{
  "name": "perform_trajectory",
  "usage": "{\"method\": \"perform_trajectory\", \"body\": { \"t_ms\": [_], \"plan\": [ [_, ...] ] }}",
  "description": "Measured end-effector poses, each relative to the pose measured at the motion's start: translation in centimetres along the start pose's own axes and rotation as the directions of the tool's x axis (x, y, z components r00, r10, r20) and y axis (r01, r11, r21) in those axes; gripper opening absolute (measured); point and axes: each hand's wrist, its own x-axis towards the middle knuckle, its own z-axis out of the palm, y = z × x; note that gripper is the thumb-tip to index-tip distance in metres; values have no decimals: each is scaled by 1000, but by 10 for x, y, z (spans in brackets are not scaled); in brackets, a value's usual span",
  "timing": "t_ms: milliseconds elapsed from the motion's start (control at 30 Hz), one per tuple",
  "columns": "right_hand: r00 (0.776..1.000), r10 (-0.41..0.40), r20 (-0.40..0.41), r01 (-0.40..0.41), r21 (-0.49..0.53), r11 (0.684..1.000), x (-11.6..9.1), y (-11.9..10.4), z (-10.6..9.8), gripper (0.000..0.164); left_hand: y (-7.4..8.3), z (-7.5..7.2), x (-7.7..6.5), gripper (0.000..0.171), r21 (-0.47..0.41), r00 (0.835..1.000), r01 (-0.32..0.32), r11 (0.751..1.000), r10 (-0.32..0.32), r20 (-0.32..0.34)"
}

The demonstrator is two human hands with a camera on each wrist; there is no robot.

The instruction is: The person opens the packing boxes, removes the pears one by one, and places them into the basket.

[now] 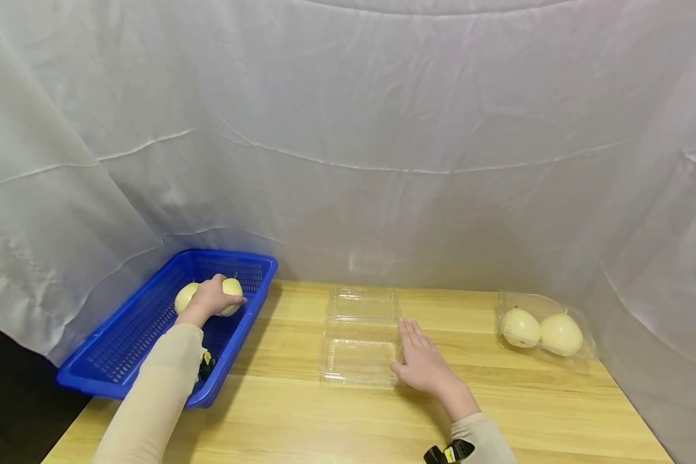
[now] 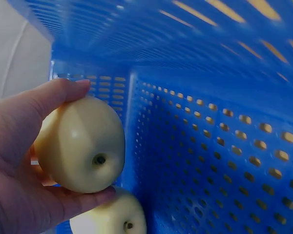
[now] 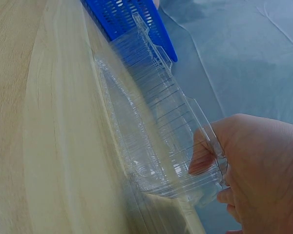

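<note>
My left hand reaches into the blue basket and grips a pale yellow pear, thumb on one side and fingers on the other. A second pear lies against the backs of those fingers. On the table an unfolded clear plastic container rests with its lid spread toward the curtain. At the container's right edge is my right hand. In the right wrist view it pinches the plastic rim; part of its fingers is hidden.
Another clear plastic box with two pears stands at the table's right back. A pale curtain hangs along the back and sides. The basket occupies the table's left end, its slotted walls rising around the left hand.
</note>
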Motion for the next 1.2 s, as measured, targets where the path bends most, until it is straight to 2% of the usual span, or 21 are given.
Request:
{"method": "perform_trajectory", "body": {
  "t_ms": [367,967,1200],
  "plan": [
    [1000,8,-10,-8,-14,1000,-1,-2,-1,86,-1,12,3,85,25,999,-10,1000,9,40],
    [1000,4,-11,-4,-13,1000,1,-2,0,87,-7,17,5,78,34,998,-43,998,42,50],
    [1000,1,-15,-1,-12,1000,1,-1,1,88,-6,14,2,77,27,998,-52,998,51,38]
  ]
}}
